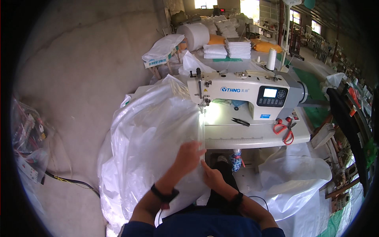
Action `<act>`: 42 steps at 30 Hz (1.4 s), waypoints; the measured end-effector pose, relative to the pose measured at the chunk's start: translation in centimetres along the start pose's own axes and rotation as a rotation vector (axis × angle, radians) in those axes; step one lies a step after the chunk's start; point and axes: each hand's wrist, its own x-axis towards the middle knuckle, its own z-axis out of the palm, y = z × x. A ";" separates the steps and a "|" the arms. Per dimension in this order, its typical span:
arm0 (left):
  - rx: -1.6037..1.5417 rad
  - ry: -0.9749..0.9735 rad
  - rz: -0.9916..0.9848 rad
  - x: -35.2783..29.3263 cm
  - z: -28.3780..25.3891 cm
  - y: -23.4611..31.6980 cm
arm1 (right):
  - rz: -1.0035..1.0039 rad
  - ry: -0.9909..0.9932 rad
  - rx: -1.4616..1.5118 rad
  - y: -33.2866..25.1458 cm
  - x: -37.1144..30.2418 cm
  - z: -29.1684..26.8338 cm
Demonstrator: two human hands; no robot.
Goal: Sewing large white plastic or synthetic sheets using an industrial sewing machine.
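A large sheet of white, shiny plastic (158,126) drapes over the left of the sewing machine's table and hangs down across my lap. Its right edge runs straight up to the lit needle area of a white sewing machine (237,89). My left hand (187,157) lies on the sheet near that edge, fingers bent over it, slightly blurred. Just below and to the right, my right hand (214,177) pinches the same edge between thumb and fingers. The fingertips of both hands are partly hidden.
Black thread snips (240,122) and red-handled scissors (285,131) lie on the machine table (233,138). A thread cone (271,59) stands behind. More white sheeting (292,173) hangs at the right. A big white roll (196,36) and folded stacks (238,48) sit beyond.
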 end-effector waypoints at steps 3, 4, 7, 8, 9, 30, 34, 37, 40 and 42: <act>-0.134 0.066 -0.135 -3.7 -1.5 5.0 | -0.018 0.036 0.027 0.5 2.0 1.0; -0.150 0.091 -0.155 -5.1 -1.9 6.1 | -0.026 0.079 0.104 -0.1 2.4 0.9; -0.098 0.110 -0.184 -9.4 -1.6 7.4 | -0.015 0.138 0.126 -0.7 4.2 1.0; -0.094 0.083 -0.240 -10.7 -1.3 7.4 | 0.007 0.153 0.070 -0.5 4.9 1.1; -0.092 0.057 -0.294 -11.9 -1.1 7.4 | 0.007 0.154 0.068 -0.2 5.6 1.2; -0.169 -0.190 -0.415 -9.4 -4.1 6.9 | 0.396 -0.075 0.139 -3.8 17.1 -4.9; -0.240 -0.173 -0.436 -9.2 -1.9 6.8 | 0.289 0.029 -0.019 -1.3 16.3 -3.0; -0.292 -0.207 -0.434 -9.5 -1.1 6.9 | 0.215 0.059 -0.170 -1.3 14.2 -1.7; -0.327 -0.210 -0.510 -10.2 -0.6 7.2 | 0.268 0.040 -0.102 -3.1 10.0 -0.7; -0.402 -0.147 -0.458 -11.5 1.0 7.1 | 0.293 0.046 -0.024 -3.1 7.9 0.4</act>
